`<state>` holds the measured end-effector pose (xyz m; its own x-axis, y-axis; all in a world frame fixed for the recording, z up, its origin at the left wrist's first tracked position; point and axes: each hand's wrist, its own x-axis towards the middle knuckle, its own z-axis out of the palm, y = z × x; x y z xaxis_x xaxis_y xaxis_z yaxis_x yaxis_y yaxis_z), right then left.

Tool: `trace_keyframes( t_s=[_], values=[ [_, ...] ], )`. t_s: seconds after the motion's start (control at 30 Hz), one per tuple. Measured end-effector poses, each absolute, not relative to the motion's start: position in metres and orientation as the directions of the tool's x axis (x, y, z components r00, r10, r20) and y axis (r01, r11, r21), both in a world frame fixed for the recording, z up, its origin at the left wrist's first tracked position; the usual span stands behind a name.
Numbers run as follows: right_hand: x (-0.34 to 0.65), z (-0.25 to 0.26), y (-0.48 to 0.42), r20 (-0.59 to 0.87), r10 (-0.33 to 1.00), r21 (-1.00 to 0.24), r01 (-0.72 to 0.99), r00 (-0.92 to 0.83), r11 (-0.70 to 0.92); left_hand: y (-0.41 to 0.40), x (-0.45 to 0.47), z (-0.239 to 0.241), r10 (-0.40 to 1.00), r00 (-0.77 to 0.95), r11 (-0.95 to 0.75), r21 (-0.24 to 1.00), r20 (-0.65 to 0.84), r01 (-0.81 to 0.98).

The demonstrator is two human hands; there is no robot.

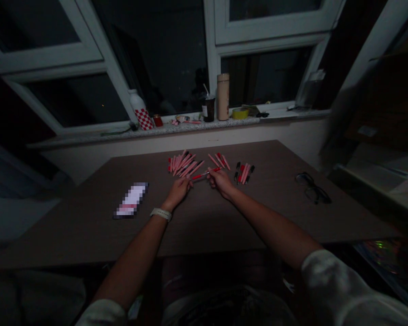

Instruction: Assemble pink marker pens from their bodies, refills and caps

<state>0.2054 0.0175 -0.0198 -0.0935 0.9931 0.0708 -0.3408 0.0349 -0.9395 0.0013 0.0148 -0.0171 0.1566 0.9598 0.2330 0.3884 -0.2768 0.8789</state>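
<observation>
Between my two hands, over the middle of the desk, is a pen [203, 174] with red ends and a pale middle. My left hand [179, 189] has its fingers closed at the pen's left end. Pinched in my right hand [221, 181] is its right part, with a red tip showing past the fingers. Just behind my left hand lies a pile of pink, red and black pens [183, 164]. A few pink and red pens [220, 160] lie behind my right hand. Farther right is another group of pink, red and black pens [245, 173].
A phone [132, 200] with a blurred screen lies left on the desk [204, 222]. Black-framed glasses [313, 188] rest on the right. On the windowsill stand a checkered bottle [142, 111], a dark cup [209, 107], a beige flask [223, 97] and yellow tape [240, 113].
</observation>
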Motion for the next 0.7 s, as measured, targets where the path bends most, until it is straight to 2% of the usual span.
trace_keyframes(
  t_s=[0.37, 0.7],
  values=[
    [0.2059, -0.0228, 0.0228, 0.032, 0.998, -0.927, -0.376, -0.059, 0.008, 0.0125, 0.0036, -0.0119, 0.971, 0.078, -0.240, 0.933, 0.227, 0.268],
    [0.2044, -0.0243, 0.0233, 0.022, 1.000, -0.908, -0.419, 0.004, 0.022, 0.0194, -0.0010, -0.0208, 0.960, 0.066, -0.278, 0.917, 0.271, 0.286]
  ],
)
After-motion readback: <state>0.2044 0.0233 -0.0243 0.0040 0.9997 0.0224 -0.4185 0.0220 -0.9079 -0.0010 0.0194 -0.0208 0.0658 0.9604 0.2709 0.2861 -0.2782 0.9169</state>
